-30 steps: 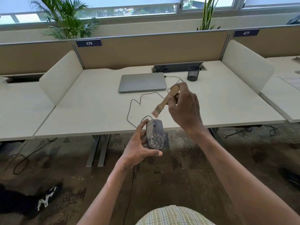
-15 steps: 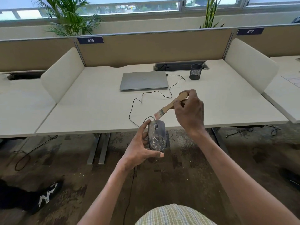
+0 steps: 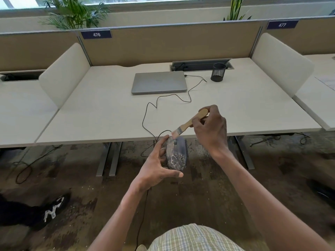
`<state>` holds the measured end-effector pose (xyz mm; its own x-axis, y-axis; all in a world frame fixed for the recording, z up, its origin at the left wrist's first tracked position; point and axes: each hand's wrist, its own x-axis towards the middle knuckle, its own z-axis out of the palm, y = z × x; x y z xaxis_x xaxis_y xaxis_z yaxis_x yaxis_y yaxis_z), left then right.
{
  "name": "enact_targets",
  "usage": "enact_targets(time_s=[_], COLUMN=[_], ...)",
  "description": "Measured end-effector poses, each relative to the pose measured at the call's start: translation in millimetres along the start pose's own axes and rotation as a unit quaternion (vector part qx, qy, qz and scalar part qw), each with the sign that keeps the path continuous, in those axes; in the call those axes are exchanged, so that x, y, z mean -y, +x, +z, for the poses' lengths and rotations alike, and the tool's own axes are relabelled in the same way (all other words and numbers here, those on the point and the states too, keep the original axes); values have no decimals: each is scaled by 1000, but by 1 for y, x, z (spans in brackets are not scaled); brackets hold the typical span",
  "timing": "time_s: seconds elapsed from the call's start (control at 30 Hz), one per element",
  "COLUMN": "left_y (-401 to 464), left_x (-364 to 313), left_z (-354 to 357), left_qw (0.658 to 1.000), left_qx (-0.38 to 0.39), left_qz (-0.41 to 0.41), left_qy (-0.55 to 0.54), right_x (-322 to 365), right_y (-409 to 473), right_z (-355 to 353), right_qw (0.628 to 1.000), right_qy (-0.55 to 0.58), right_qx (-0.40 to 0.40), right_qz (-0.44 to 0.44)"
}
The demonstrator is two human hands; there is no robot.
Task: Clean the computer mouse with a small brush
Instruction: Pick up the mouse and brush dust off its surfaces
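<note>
while the dusty mouse point(image 3: 176, 154) was held by the left hand point(image 3: 156, 169) below the counter point(image 3: 101, 113) edge, long axis pointing away, the brush point(image 3: 188, 124) was pinched by the right hand point(image 3: 211, 129), bristles touching its front.

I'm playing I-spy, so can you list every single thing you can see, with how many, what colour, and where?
mouse: one, grey with pale speckles, held before the desk edge
brush: one, wooden handle, bristles at the mouse's front
cable: one, black, across the desk
laptop: one, silver, closed, mid-desk
pen cup: one, black mesh, right of the laptop
desk: one, cream
plants: two, green, by the window
shoe: one, black and white, on the floor
left hand: holds the mouse
right hand: grips the brush
</note>
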<state>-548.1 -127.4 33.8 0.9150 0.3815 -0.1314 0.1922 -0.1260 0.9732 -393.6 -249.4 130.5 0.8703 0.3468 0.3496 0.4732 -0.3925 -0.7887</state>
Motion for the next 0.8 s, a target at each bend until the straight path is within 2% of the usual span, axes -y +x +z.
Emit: enact_targets(time_s=[0.27,0.43,0.63,0.8], left_y=[-5,-6,-7,-5], left_x=[3,4,8,8], left_z=[1,1,2,3], left_qw=[1000,1000,1000,1000], left_qx=[6,8,13,17], left_qz=[-13,-12,-20,-19], left_qy=[-5,-3,-15,-16], right_x=[-3,-8,-11,-11], right_y=[-7,-12,-11,-15], right_z=[-2,1,-1,5], right_qw=[1000,1000,1000,1000], right_qy=[4,3,13,-4], right_qx=[-19,9,-8,12], right_qz=[-6,11,18,14])
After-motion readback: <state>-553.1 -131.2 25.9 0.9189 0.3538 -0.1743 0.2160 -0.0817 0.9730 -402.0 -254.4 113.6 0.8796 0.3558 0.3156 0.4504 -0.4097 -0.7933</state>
